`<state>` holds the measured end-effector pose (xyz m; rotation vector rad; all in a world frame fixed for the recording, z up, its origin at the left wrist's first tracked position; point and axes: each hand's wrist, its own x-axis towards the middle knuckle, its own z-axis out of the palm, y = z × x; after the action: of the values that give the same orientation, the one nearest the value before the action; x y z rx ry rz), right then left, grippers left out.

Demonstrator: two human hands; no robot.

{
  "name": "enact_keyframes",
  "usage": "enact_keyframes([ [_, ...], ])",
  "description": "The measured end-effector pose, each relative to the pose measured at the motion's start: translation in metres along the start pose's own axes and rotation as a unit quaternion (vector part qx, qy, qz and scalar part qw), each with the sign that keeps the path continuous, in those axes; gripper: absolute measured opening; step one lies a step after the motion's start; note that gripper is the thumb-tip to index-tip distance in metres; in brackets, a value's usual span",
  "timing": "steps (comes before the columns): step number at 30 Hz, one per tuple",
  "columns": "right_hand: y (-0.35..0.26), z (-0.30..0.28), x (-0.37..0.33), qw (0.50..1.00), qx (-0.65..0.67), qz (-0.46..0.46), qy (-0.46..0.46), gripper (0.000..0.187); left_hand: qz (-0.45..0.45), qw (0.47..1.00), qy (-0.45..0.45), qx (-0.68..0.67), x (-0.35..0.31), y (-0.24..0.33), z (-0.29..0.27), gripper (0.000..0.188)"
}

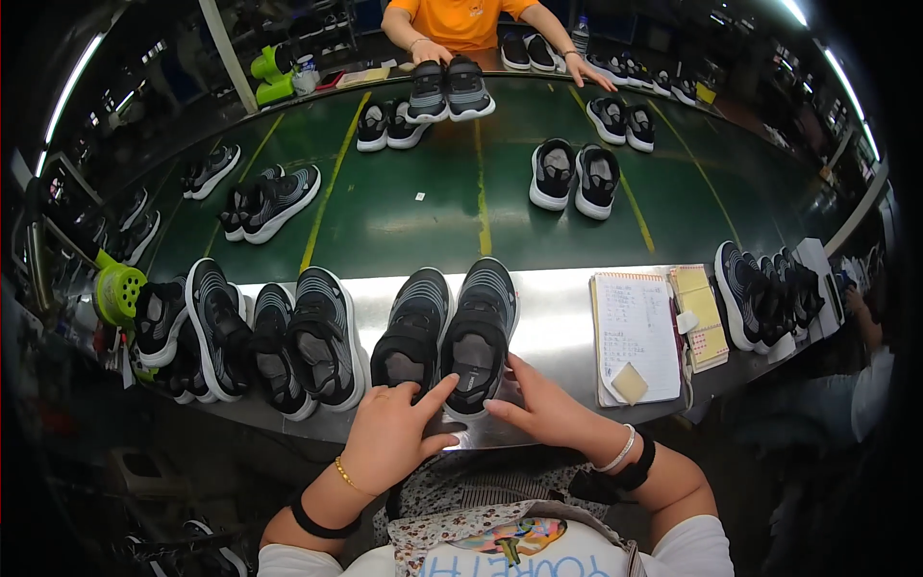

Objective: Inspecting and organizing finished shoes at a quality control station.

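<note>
A pair of black-and-grey sneakers with white soles stands side by side on the metal edge before me, toes pointing away: a left shoe [413,322] and a right shoe [478,332]. My left hand [389,433] is at their heels, thumb and index finger spread apart. Its index fingertip touches the right shoe's heel collar, and its other fingers rest by the left shoe's heel. Beside the right shoe's heel is my right hand [543,409], thumb and fingers apart, touching the shoe's outer side. Neither hand appears closed round a shoe.
More sneakers [322,337] crowd the left. An open notebook [635,332] and yellow pads [700,317] lie right, beside another shoe cluster [760,298]. Across the green belt [413,240], which carries several pairs, a person in orange [457,24] handles shoes [450,91].
</note>
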<state>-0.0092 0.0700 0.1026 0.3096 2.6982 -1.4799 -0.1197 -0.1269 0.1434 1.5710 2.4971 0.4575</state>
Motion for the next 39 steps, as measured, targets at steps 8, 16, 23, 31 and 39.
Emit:
enact_keyframes([
  [8, -0.008, -0.072, 0.047, 0.995, -0.082, -0.007, -0.049, 0.054, -0.067, 0.995, 0.049, 0.048, 0.018, -0.004, 0.024, 0.048],
  [16, 0.005, -0.106, 0.181, 0.965, -0.202, -0.101, 0.131, 0.050, 0.006, 0.999, 0.033, 0.042, 0.004, -0.028, 0.019, 0.044],
  [23, -0.050, -0.080, 0.316, 0.868, -0.487, 0.021, 0.096, 0.070, -0.006, 0.999, 0.038, -0.016, 0.005, -0.032, 0.020, 0.044],
  [31, -0.084, -0.029, 0.362, 0.865, -0.427, 0.255, 0.071, 0.072, -0.001, 0.995, 0.064, -0.071, 0.006, -0.039, 0.015, 0.045],
  [39, -0.036, -0.089, 0.339, 0.946, -0.228, 0.186, 0.138, 0.081, 0.021, 0.995, 0.092, -0.013, 0.004, -0.038, 0.030, 0.041],
])
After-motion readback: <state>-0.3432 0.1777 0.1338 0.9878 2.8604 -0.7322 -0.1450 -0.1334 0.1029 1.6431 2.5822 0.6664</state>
